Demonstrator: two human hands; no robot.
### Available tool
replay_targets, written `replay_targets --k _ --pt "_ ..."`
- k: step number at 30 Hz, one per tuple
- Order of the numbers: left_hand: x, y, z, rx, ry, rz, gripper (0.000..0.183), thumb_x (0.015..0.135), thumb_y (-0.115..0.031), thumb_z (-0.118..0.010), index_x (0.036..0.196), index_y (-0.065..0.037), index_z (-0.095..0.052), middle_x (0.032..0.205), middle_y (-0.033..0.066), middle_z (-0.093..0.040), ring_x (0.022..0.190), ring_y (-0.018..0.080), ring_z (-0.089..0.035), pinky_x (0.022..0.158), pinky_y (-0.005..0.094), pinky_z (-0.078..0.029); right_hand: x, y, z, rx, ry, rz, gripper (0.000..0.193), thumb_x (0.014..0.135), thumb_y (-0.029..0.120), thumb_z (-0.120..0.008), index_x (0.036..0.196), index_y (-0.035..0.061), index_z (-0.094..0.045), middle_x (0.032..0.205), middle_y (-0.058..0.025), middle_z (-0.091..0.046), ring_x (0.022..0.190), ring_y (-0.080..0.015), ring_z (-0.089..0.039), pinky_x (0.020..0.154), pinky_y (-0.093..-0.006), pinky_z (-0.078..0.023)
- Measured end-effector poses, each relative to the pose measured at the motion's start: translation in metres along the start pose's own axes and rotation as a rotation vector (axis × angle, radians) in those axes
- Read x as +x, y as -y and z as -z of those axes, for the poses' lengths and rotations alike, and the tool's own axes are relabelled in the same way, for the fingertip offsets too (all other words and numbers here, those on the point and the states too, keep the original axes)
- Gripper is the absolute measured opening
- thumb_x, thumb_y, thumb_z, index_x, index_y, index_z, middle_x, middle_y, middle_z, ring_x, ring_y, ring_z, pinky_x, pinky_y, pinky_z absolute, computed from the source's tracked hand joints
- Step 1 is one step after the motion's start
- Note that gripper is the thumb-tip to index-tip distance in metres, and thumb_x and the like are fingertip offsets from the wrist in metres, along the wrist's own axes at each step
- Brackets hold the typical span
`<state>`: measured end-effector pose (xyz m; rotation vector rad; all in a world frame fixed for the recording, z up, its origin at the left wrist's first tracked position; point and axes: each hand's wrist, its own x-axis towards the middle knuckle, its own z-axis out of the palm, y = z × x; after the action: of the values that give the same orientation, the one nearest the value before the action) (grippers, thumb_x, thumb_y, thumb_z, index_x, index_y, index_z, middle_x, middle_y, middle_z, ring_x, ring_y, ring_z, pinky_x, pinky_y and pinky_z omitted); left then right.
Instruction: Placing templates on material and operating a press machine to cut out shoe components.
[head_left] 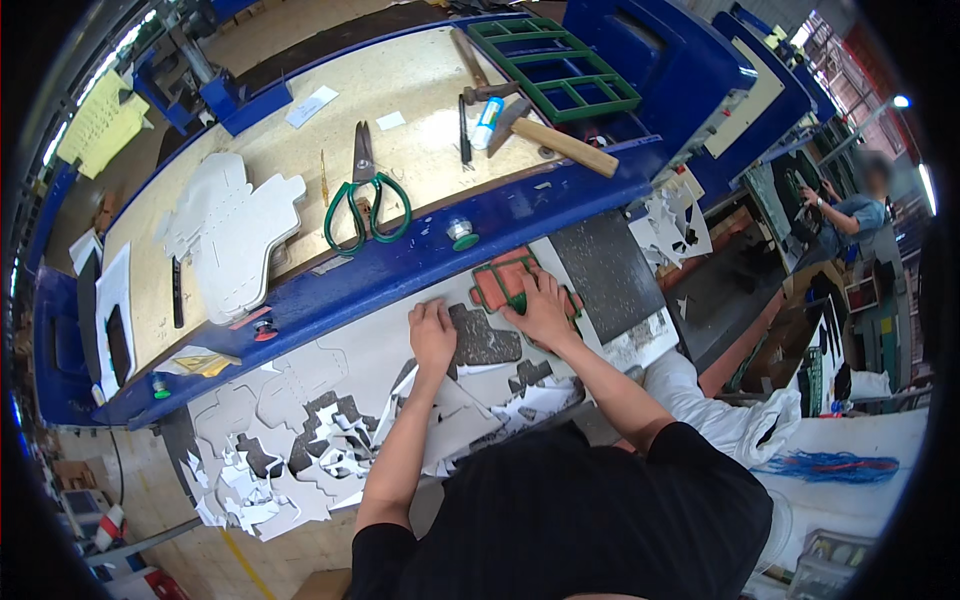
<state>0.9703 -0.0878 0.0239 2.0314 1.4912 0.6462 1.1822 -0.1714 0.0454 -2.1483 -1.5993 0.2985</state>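
Observation:
My right hand [541, 308] is on a red-and-green cutting die [497, 278], its fingers over the top and its thumb at the near side. The die sits on a white card sheet [385, 325] spread along the front of a blue machine. On the same sheet, to the left of the die, my left hand [432, 335] lies flat with nothing in it. Between the two hands a cut-out shape in the card lets the dark, speckled board [484, 340] show through. What lies under my right palm is hidden.
Torn white offcuts [260, 495] pile at the lower left. On the machine's ledge lie stacked card shapes [235, 240], green-handled scissors [365, 195], a wooden-handled hammer [565, 146], a glue stick [487, 122] and a green frame [555, 70]. A co-worker [860, 215] is at the far right.

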Motion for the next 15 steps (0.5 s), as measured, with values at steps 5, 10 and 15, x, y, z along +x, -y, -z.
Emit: replay_targets --k 5,10,15 --pt "0.061 0.038 -0.053 0.204 -0.074 -0.259 0.048 0.098 -0.036 -0.052 0.143 -0.02 -0.049 0.147 0.025 -0.039 0.139 0.0429 -0.032 0.116 0.0537 -0.023 0.056 0.021 -0.038 -0.084 0.005 -0.181 0.112 0.073 0.068 -0.069 0.152 0.0028 -0.024 0.133 -0.0298 -0.038 0.126 -0.0471 -0.035 0.105 -0.058 -0.026" --pt "0.074 0.048 -0.069 0.457 0.0 -0.269 0.052 0.101 -0.053 -0.038 0.151 -0.041 -0.035 0.158 0.0215 -0.025 0.149 0.0399 -0.014 0.117 0.0632 -0.004 0.094 0.017 -0.067 -0.15 -0.098 -0.37 0.118 0.072 0.073 -0.068 0.152 0.0003 -0.021 0.13 -0.0305 -0.038 0.121 -0.0466 -0.037 0.102 -0.0607 -0.027" --pt "0.076 0.045 -0.071 0.452 0.077 -0.229 0.052 0.101 -0.053 -0.037 0.151 -0.043 -0.033 0.163 0.0161 -0.014 0.151 0.0366 -0.006 0.115 0.0657 0.0 0.128 0.007 -0.069 -0.13 0.07 -0.601 0.113 0.069 0.071 -0.072 0.143 -0.0038 -0.029 0.129 -0.0276 -0.04 0.124 -0.0435 -0.037 0.098 -0.062 -0.032"
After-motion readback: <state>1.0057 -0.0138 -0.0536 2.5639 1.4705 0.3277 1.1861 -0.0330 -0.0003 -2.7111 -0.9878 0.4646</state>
